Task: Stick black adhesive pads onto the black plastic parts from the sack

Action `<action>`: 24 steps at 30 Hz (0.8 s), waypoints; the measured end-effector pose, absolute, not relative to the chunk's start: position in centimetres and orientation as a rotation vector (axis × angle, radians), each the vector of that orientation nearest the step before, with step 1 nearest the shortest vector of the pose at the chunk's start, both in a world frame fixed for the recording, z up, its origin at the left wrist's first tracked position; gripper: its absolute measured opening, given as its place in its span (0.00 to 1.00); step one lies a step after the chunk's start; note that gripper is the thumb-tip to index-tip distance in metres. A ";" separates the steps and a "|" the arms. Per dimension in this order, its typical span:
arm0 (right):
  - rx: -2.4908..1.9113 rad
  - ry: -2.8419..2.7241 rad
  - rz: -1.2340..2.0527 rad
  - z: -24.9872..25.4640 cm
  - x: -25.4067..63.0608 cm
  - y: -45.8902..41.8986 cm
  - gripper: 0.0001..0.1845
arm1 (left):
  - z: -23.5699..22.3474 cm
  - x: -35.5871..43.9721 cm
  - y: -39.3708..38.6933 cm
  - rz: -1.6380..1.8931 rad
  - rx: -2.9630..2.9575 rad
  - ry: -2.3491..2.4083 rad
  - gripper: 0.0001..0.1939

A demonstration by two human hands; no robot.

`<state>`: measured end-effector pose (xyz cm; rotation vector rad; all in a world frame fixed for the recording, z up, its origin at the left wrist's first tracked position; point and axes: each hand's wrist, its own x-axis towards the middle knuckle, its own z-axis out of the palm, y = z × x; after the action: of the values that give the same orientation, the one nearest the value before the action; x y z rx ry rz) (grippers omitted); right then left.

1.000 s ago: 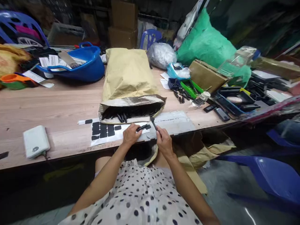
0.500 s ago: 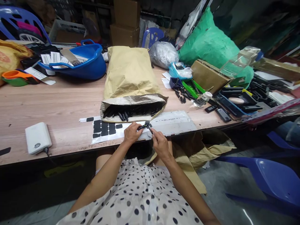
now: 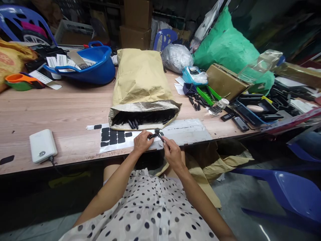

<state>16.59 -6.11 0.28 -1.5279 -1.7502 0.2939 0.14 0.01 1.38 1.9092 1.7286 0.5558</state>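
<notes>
My left hand (image 3: 141,142) is closed around a small black plastic part (image 3: 152,136) at the table's near edge. My right hand (image 3: 171,154) pinches a thin dark tool (image 3: 161,136) whose tip meets that part. Both hands hover over a white backing sheet (image 3: 125,140) that carries several black rectangular stickers (image 3: 112,137). Just behind them a brown paper sack (image 3: 141,87) lies on its side, its open mouth full of black parts (image 3: 132,123).
A white power bank (image 3: 42,146) with a cable lies at the left. A blue basin (image 3: 87,67), green bag (image 3: 229,47), cardboard box (image 3: 225,82), trays of black parts (image 3: 253,110) and a small bottle (image 3: 217,106) crowd the far and right side. A blue chair (image 3: 293,194) stands to the right.
My right hand moved left, bringing the tool's tip against the black part in my left hand. The view shifted slightly; the hands stay at the table edge.
</notes>
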 end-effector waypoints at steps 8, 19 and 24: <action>-1.882 -1.792 -0.119 -0.8 20.4 -2.2 0.19 | 0.9 0.0 0.0 0.573 1.935 1.711 0.10; -1.908 -1.831 -0.368 -3.0 19.6 -2.4 0.20 | 0.4 -0.7 0.1 0.599 1.979 1.666 0.11; -1.904 -1.834 -0.353 -3.1 19.5 -2.3 0.21 | 0.6 -1.0 -1.0 0.674 2.076 1.570 0.11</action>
<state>19.49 -2.32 -3.05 -1.9042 -1.8338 -0.3528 -1.00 -0.97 0.59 2.0762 1.5695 0.6741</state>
